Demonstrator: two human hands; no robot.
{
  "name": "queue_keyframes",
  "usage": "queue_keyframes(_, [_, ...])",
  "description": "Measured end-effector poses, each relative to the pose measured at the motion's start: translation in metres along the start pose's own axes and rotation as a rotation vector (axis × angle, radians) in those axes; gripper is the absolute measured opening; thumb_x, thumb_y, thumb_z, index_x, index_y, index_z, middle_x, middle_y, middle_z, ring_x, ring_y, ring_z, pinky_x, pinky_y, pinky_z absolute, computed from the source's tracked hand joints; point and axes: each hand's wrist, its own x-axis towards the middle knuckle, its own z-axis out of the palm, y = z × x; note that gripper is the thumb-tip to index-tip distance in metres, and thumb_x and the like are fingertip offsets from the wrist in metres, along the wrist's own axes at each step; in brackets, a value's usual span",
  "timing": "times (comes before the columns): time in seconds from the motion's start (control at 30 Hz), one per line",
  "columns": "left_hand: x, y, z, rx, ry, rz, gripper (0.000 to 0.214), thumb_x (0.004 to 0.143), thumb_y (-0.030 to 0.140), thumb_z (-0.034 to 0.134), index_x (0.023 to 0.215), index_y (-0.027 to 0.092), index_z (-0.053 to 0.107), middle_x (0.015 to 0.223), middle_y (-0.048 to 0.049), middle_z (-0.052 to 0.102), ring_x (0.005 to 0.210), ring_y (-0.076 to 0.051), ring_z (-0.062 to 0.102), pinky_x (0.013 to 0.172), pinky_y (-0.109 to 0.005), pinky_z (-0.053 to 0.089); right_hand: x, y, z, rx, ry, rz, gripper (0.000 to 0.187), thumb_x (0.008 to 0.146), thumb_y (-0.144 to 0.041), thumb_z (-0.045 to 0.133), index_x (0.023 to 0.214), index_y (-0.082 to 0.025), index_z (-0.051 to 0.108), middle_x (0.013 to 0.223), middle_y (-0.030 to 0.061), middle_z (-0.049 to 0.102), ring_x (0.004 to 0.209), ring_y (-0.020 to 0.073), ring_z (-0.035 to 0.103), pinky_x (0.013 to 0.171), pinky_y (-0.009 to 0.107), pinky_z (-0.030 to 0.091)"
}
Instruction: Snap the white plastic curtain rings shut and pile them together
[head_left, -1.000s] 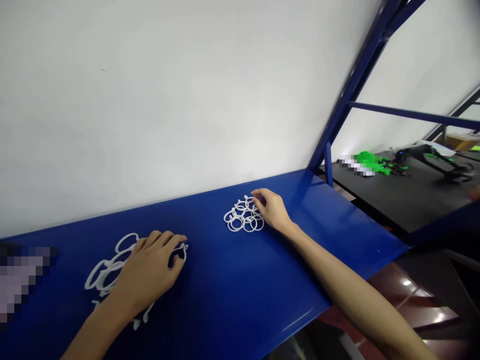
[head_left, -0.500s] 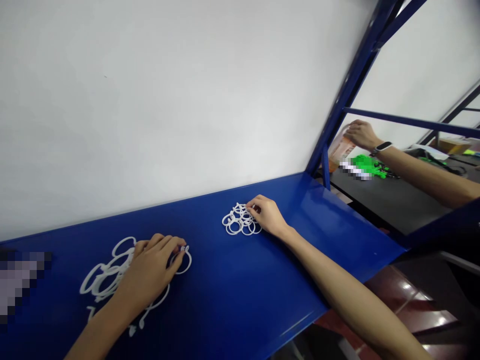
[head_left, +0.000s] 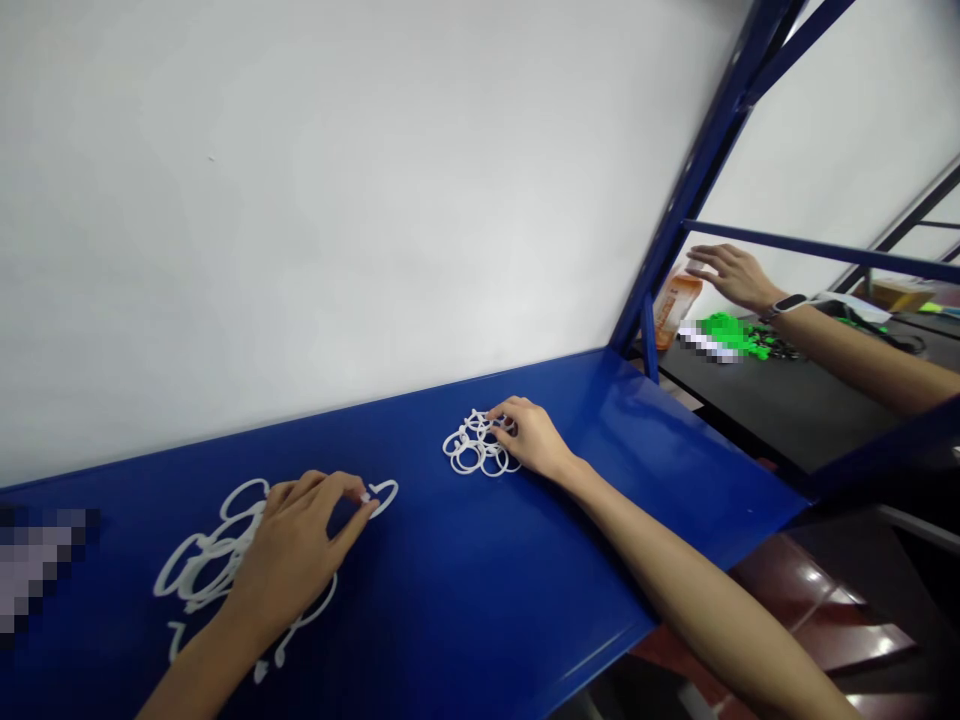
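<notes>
On the blue shelf [head_left: 480, 560], my left hand [head_left: 300, 545] pinches a thin white plastic ring [head_left: 390, 492] between thumb and forefinger. The ring sticks out to the right of the fingertips, and a small knob-like end shows at the pinch. Beneath and left of that hand lies a loose heap of larger-looking white rings [head_left: 176, 570], partly hidden by the palm and wrist. My right hand [head_left: 529, 435] is at a second cluster of white rings [head_left: 469, 457], thumb and forefinger apart over its right side. No ring is visibly gripped there.
A white wall [head_left: 375, 220] rises behind the shelf. Blue metal posts [head_left: 694, 190] stand at the right. Beyond them, another person's hand [head_left: 739, 278] is by an orange-labelled bottle [head_left: 677, 305] on a dark table [head_left: 795, 390], with bright green items [head_left: 726, 333].
My left hand has turned the pinched ring up and to the right. My right thumb and forefinger have spread a little. The other person's hand has moved off the bottle, which now stands upright.
</notes>
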Motion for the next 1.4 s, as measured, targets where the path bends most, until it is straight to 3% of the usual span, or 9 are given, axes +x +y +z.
queue_keyframes(0.23, [0.0,0.006,-0.001,-0.133,-0.012,-0.102,0.032,0.089,0.056,0.056,0.086,0.025,0.062,0.084,-0.0012,0.07,0.079,-0.022,0.066,0.071,-0.035,0.048,-0.002,-0.002,0.0,-0.013,0.032,-0.026,0.018,0.087,-0.008,0.061,0.1,-0.017,0.069,0.098,0.0065,0.068,0.089,0.0181,0.058,0.084,0.033,0.049])
queue_keyframes(0.33, [0.001,0.013,-0.004,-0.206,-0.015,-0.148,0.03,0.088,0.056,0.059,0.084,0.026,0.063,0.079,0.0006,0.071,0.07,-0.019,0.066,0.058,-0.029,0.046,-0.004,-0.011,-0.003,-0.025,0.117,-0.092,0.017,0.093,-0.015,0.056,0.107,-0.016,0.067,0.102,0.0089,0.067,0.097,0.0211,0.058,0.089,0.037,0.05])
queue_keyframes(0.43, [0.0,0.021,-0.006,-0.294,-0.052,-0.211,0.032,0.087,0.057,0.06,0.082,0.026,0.063,0.079,0.0019,0.071,0.069,-0.017,0.065,0.058,-0.027,0.046,-0.01,-0.029,-0.006,0.01,0.154,-0.205,0.019,0.098,-0.022,0.054,0.111,-0.016,0.065,0.102,0.0091,0.067,0.096,0.0214,0.059,0.091,0.04,0.05])
queue_keyframes(0.63, [-0.004,0.032,0.0,-0.526,-0.193,-0.277,0.034,0.084,0.056,0.063,0.076,0.024,0.061,0.083,0.002,0.071,0.077,-0.017,0.066,0.072,-0.027,0.05,-0.035,-0.069,0.0,0.221,-0.171,-0.404,0.037,0.098,-0.033,0.057,0.131,-0.018,0.054,0.124,0.0107,0.065,0.098,0.0183,0.066,0.088,0.034,0.055])
queue_keyframes(0.73, [-0.005,0.036,0.001,-0.592,-0.225,-0.257,0.033,0.083,0.055,0.064,0.073,0.023,0.06,0.08,0.0022,0.07,0.076,-0.017,0.065,0.071,-0.027,0.05,-0.045,-0.08,0.008,0.254,-0.278,-0.394,0.033,0.101,-0.031,0.052,0.129,-0.015,0.055,0.112,0.0099,0.069,0.085,0.0154,0.068,0.078,0.029,0.056])
queue_keyframes(0.83, [-0.006,0.037,0.001,-0.568,-0.195,-0.249,0.029,0.081,0.052,0.068,0.076,0.024,0.062,0.076,0.0038,0.068,0.071,-0.016,0.064,0.067,-0.026,0.049,-0.049,-0.083,0.014,0.293,-0.279,-0.388,0.023,0.102,-0.025,0.049,0.118,-0.012,0.06,0.096,0.0083,0.07,0.079,0.0152,0.067,0.072,0.027,0.055])
queue_keyframes(0.97, [-0.007,0.039,0.001,-0.525,-0.178,-0.104,0.018,0.087,0.04,0.064,0.077,0.026,0.066,0.076,0.0044,0.067,0.072,-0.014,0.063,0.069,-0.024,0.048,-0.049,-0.081,0.015,0.374,-0.303,-0.425,0.016,0.101,-0.021,0.05,0.108,-0.013,0.061,0.094,0.0077,0.07,0.082,0.0147,0.066,0.073,0.026,0.055])
queue_keyframes(1.1, [-0.009,0.043,0.0,-0.544,-0.19,0.084,0.03,0.096,0.029,0.053,0.067,0.024,0.062,0.076,0.0032,0.065,0.074,-0.011,0.061,0.07,-0.022,0.047,-0.048,-0.079,0.013,0.384,-0.357,-0.47,0.016,0.103,-0.02,0.046,0.103,-0.014,0.061,0.096,0.0081,0.068,0.086,0.014,0.066,0.077,0.024,0.054])
queue_keyframes(1.4, [-0.009,0.049,0.003,-0.493,-0.116,0.233,0.03,0.098,0.023,0.05,0.07,0.023,0.058,0.073,0.003,0.065,0.073,-0.011,0.06,0.069,-0.021,0.047,-0.048,-0.08,0.013,0.231,-0.342,-0.554,0.023,0.106,-0.025,0.041,0.104,-0.014,0.062,0.091,0.0067,0.067,0.082,0.0145,0.062,0.076,0.026,0.054])
